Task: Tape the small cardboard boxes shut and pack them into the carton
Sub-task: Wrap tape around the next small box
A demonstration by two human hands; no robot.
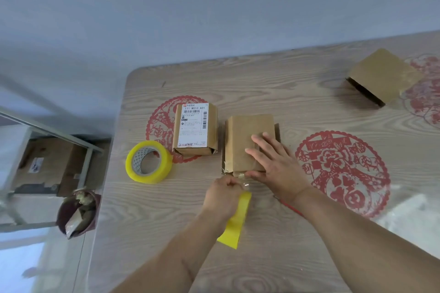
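Two bare forearms in shot, no sleeves showing anywhere. Left hand [222, 194] and right hand [277, 164] both bare too: no gloves, no rings, no watch visible. Nails short. Nothing else of person in view.

We note a pale wood-grain table [273, 83] with a rounded corner and red paper-cut decorations [342, 171] on its top. Behind it, a plain grey-blue wall [190, 7]. At left, a metal-framed shelf [47, 131]; below it, a dark bin [78, 211].
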